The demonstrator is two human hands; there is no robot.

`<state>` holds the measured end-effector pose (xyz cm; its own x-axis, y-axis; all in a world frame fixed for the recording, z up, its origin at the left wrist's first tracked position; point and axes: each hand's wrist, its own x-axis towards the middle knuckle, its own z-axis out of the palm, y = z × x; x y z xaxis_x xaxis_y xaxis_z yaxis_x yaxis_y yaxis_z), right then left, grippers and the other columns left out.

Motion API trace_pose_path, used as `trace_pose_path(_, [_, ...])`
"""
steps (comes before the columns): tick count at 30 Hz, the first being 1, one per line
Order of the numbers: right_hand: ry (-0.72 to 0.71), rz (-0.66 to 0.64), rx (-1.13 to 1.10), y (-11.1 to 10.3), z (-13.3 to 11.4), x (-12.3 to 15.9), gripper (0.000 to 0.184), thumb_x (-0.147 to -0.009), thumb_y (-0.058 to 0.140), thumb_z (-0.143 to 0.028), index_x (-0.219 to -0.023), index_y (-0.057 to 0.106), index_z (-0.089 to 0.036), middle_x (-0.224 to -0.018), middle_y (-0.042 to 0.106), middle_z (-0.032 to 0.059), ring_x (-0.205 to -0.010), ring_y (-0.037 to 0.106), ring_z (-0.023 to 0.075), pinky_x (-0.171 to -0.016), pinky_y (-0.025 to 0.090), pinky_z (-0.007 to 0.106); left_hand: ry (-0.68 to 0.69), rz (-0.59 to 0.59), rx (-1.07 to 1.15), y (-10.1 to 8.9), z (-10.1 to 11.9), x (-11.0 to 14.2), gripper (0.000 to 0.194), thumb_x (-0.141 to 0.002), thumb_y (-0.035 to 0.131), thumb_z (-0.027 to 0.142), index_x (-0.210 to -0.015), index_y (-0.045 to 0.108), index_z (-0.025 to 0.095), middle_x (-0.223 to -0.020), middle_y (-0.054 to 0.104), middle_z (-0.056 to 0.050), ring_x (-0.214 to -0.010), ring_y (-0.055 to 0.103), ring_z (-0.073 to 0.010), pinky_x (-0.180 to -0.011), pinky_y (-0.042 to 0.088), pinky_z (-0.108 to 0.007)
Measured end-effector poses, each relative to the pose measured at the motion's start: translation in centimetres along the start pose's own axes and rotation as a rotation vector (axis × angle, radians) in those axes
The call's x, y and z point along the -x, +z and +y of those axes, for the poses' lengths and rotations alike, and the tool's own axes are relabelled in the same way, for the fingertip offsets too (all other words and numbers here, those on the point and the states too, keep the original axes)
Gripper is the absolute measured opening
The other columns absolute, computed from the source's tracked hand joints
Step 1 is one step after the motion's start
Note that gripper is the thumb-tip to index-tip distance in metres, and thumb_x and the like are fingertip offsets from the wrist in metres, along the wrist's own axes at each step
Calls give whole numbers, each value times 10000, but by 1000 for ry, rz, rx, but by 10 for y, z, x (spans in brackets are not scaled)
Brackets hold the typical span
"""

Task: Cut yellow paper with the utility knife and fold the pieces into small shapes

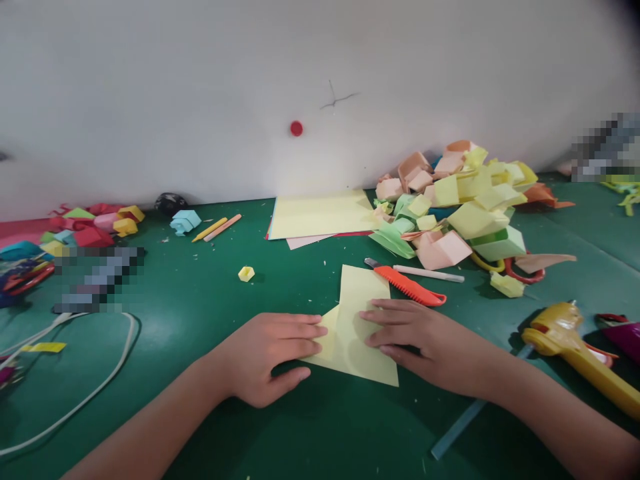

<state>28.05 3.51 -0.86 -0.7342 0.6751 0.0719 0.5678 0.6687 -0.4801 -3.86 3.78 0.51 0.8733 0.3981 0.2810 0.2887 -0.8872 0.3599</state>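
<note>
A pale yellow sheet of paper (350, 320), with a corner folded at its left, lies on the green table in front of me. My left hand (273, 353) rests flat with its fingertips on the folded left part. On the sheet's right side, my right hand (415, 340) lies with its fingers stretched out and slightly apart. Just beyond the right hand is an orange-red utility knife (410, 285), its tip near the paper's upper edge. A white pen (429, 273) lies behind the knife.
A heap of folded paper pieces (460, 200) stands back right, beside stacked coloured sheets (320, 213). A yellow glue gun (575, 353) with a glue stick (460, 430) lies right. Left are paper shapes (95, 227), a white cable (120, 363), two markers (220, 228) and a small yellow piece (246, 274).
</note>
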Motion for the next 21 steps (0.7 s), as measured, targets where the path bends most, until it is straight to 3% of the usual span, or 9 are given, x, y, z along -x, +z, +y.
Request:
trace_pose_path(17, [8, -7, -50, -2, -2, 0, 281, -1012, 510, -318, -1186, 730, -300, -1439, 588, 8, -1418, 438, 271, -1185, 367, 499, -39, 62, 81, 0, 0, 0, 365, -920, 555, 176, -1272, 650, 158, -1294, 679, -139, -1253, 620, -251, -1064, 526, -391])
trace_pose_path(21, [2, 6, -73, -2, -2, 0, 279, -1006, 517, -312, -1184, 731, -301, -1438, 590, 16, -1419, 436, 271, -1185, 365, 495, -116, 75, 98, 0, 1, 1, 426, -934, 560, 199, -1358, 600, 206, -1361, 639, -115, -1259, 615, -244, -1055, 529, -380])
